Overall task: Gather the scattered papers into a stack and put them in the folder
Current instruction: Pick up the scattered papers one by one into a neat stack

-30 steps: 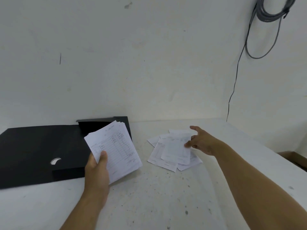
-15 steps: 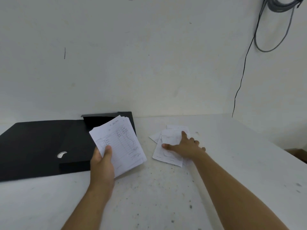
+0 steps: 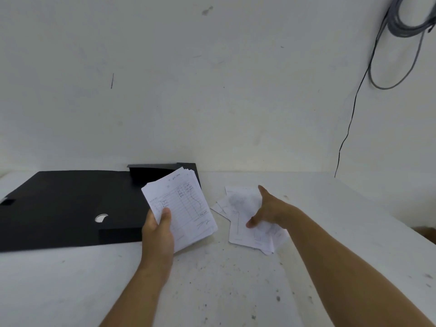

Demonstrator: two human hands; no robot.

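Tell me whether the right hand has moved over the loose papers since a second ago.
Yes. The right hand came in from the loose papers' far right edge and now lies across them, nearer the folder.

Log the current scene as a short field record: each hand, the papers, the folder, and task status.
left hand: grips a stack of white lined paper slips, held above the table edge of the folder
right hand: on the loose white paper slips, pinching the top sheet
loose slips: overlapping pile on the white speckled table
flat black folder: lying open, no papers inside
status: gathering unfinished
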